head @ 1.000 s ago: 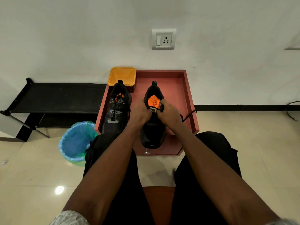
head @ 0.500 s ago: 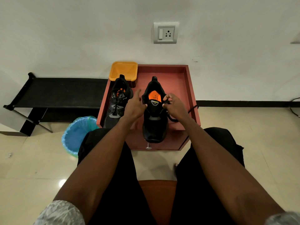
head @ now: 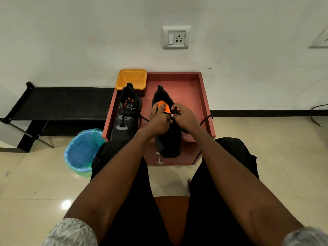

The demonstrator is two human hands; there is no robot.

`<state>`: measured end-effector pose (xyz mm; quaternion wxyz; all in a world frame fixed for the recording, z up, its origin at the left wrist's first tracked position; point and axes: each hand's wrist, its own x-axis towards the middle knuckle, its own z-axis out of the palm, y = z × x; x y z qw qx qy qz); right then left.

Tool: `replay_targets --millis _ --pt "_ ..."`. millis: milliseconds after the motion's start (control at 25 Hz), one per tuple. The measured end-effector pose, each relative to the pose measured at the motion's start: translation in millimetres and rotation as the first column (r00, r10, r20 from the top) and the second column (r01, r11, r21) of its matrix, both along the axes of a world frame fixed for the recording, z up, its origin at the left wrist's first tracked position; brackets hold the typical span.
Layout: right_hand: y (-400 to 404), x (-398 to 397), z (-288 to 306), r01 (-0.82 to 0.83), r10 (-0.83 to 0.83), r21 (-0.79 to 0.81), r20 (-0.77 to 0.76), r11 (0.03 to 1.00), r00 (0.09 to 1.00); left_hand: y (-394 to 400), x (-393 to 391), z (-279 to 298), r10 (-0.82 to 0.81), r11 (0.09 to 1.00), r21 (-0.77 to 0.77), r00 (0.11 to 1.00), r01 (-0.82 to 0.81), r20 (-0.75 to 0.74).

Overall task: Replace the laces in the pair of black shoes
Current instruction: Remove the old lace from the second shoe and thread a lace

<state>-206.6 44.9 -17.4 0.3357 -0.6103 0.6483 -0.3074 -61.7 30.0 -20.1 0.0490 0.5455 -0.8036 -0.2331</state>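
Note:
Two black shoes with orange insoles stand on a red tray-top table (head: 204, 96). The left shoe (head: 126, 118) is laced and stands untouched. Over the tongue of the right shoe (head: 168, 139) my left hand (head: 159, 121) and my right hand (head: 184, 118) meet, both pinching its black lace (head: 205, 120). One end of that lace trails right over the tray's rim, another runs left toward the laced shoe. The eyelets of the right shoe are hidden under my hands.
A yellow tub (head: 131, 78) sits at the tray's back left corner. A blue-lined bin (head: 81, 151) stands on the floor to the left, beside a black bench (head: 58, 103). My knees flank the table's front. A cable (head: 317, 119) lies far right.
My left hand, open beside the shoe half a second ago, has moved right onto the tongue and joined my right hand on the lace. A lace end now shows to the left.

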Motion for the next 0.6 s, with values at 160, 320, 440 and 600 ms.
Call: replay_targets --millis 160,320,440,600 --pt "0 3 0 -0.002 0.002 -0.003 -0.048 1.000 0.999 6 13 3 0.040 0.999 -0.022 0.962 -0.048 -0.271" --pt "1 3 -1 0.043 -0.048 -0.049 -0.115 0.998 0.992 6 28 7 0.136 0.976 -0.093 0.888 -0.195 -0.439" --pt "-1 1 -3 0.095 -0.102 -0.070 -0.093 0.993 0.990 7 35 10 0.302 0.926 -0.054 0.817 -0.375 -0.491" --pt "-1 6 -8 0.112 -0.123 -0.090 -0.130 0.990 0.984 8 38 8 0.649 0.752 0.141 0.688 -0.643 -0.325"
